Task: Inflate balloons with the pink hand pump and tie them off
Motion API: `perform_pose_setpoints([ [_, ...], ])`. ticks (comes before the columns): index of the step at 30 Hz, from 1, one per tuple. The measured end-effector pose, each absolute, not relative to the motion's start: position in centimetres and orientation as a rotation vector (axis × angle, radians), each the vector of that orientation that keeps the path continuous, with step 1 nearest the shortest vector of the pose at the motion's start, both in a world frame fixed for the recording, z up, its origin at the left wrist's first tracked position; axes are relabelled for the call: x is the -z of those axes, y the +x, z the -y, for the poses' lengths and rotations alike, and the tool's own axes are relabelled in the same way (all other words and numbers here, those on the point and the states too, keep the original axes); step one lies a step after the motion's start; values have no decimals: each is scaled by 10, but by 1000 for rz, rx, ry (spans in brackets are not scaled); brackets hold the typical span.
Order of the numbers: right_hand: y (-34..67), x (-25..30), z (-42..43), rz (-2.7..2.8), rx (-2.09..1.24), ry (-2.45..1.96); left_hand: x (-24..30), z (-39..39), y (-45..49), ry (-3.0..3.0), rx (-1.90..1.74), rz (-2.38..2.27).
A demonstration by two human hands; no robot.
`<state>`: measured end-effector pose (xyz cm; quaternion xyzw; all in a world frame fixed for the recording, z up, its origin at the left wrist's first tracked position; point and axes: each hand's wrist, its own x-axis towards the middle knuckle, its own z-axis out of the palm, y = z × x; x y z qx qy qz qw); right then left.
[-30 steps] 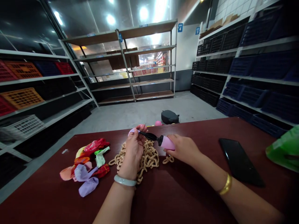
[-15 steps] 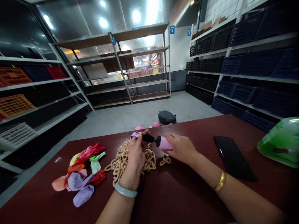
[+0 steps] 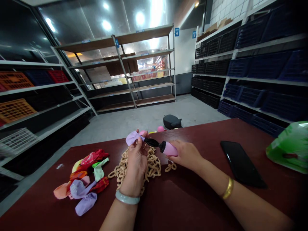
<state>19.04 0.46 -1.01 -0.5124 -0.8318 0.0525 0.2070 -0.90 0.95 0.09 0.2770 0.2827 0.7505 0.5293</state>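
Note:
My left hand point(image 3: 137, 160) pinches the neck of a lilac balloon point(image 3: 132, 138) at the black nozzle of a hand pump point(image 3: 170, 149). The balloon is slightly puffed and points to the left. My right hand point(image 3: 186, 152) is wrapped around the pump's pink body, holding it roughly level above the table. Under my left hand lies a heap of tan rings point(image 3: 154, 166), partly hidden by the hand and wrist. Two more loose rings point(image 3: 170, 167) rest below the pump. Several limp balloons point(image 3: 86, 202) in lilac, red, orange and green are bunched to the left.
A dark tablet-like slab point(image 3: 242, 163) and a green plastic pouch point(image 3: 288, 147) lie on the right of the dark red table point(image 3: 187, 205). Beyond its far edge are pink balloons point(image 3: 160, 128) and a dark grey case point(image 3: 172, 122). Shelves point(image 3: 151, 86) with crates surround the room.
The lilac balloon has swelled and now extends left past my fingers, where before it was limp. My left hand has shifted slightly left, showing more of the black nozzle.

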Motion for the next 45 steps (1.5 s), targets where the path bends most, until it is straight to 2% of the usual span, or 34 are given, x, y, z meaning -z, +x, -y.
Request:
perform_pose_setpoints([
  [7,191,12,-4,2310,-125,-1386,2,-11,-4,671,-1846,-683],
  [16,195,14,-4,2320,-67,-1400,10,-8,8,681,-1747,-836],
  [26,188,13,-2,2334,-129,-1364,11,-7,2,655,-1623,-639],
  [33,179,14,3,2352,-110,-1339,8,-8,9,618,-1781,-514],
  [45,190,24,-7,2457,-131,-1260,-12,-22,-64,615,-2029,-464],
])
